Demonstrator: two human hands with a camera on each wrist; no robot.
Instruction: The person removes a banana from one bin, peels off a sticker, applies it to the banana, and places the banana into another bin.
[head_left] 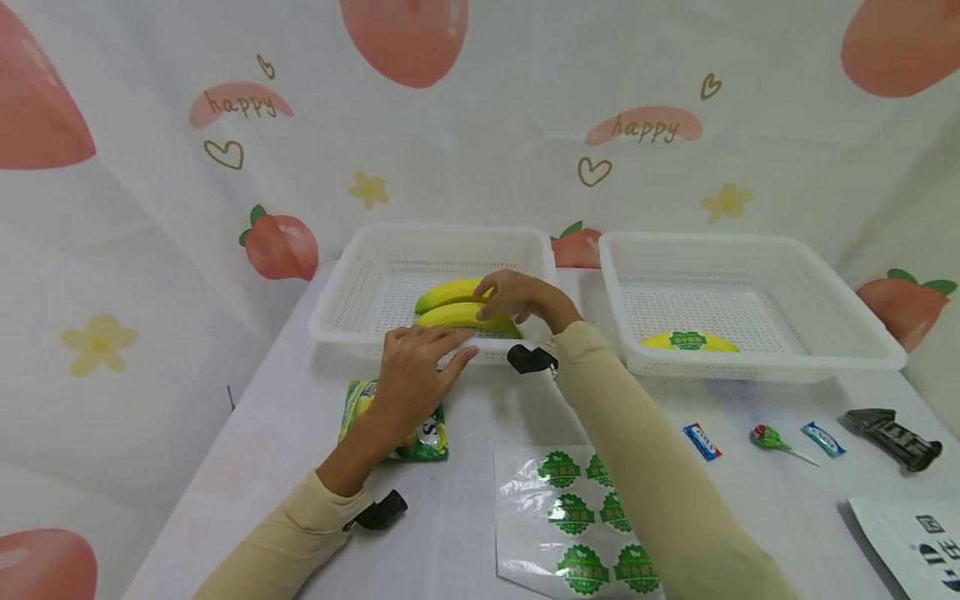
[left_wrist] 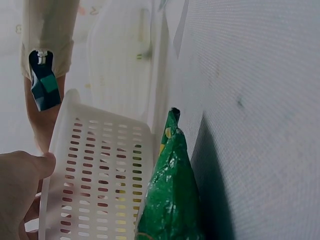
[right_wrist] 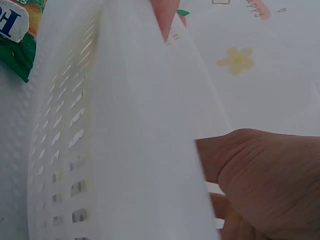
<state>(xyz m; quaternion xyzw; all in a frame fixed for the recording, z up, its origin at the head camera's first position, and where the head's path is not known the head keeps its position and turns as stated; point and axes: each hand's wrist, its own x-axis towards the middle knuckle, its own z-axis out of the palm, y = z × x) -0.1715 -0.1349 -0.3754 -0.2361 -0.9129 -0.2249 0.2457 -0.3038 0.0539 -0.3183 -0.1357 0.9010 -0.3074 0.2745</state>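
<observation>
Two yellow bananas (head_left: 450,316) lie side by side inside the left white basket (head_left: 341,292). My right hand (head_left: 525,296) reaches over the basket's near right side, its bent fingers touching the bananas; whether they grip one is unclear. In the right wrist view the basket wall (right_wrist: 150,150) hides those fingertips. At the near rim, my left hand (head_left: 416,367) holds the basket, fingers over the edge. The left wrist view shows its thumb (left_wrist: 46,165) against the rim. Beneath that hand lies a green and yellow glossy packet (head_left: 431,446), partly covered.
A second white basket (head_left: 765,362) on the right holds a yellow item (head_left: 720,343) with a green label. Nearer are a sheet of green stickers (head_left: 525,517), small wrapped candies (head_left: 702,442), a lollipop (head_left: 768,437), a dark packet (head_left: 896,437) and a white printed bag (head_left: 900,533).
</observation>
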